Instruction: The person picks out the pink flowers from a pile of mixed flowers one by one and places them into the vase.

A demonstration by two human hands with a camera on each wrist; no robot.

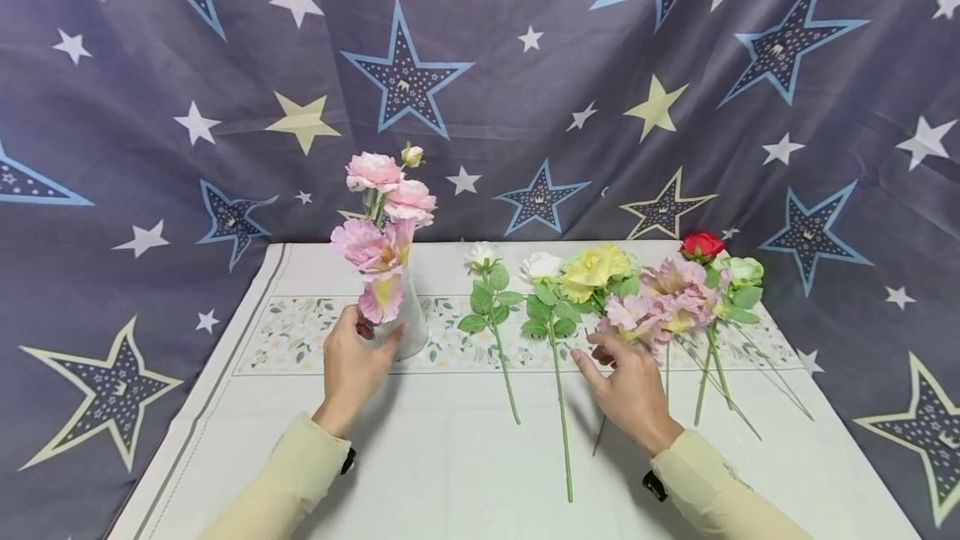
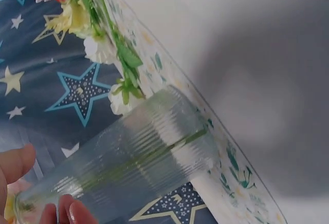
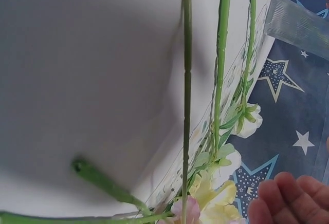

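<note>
A clear ribbed glass vase [image 2: 149,142] stands upright at the left of the table. It holds pink ranunculus-like flowers [image 1: 373,172] with a bud, and a pink-purple ruffled flower [image 1: 378,252] leaning out in front. My left hand [image 1: 358,369] is beside the vase, thumb and fingers spread apart around its upper part; a firm hold does not show. My right hand [image 1: 626,390] hovers with loosely bent fingers just in front of the pink-purple ruffled flowers [image 1: 667,298] lying on the table. Nothing shows between the right fingers [image 3: 282,198].
Between the hands lie two white roses [image 1: 542,267] on long stems and a yellow flower [image 1: 596,271]. A red rose [image 1: 702,245] and a pale green flower [image 1: 741,272] lie at the right. The floral runner [image 1: 292,340] crosses the white tablecloth; a star-patterned curtain [image 1: 480,107] hangs behind.
</note>
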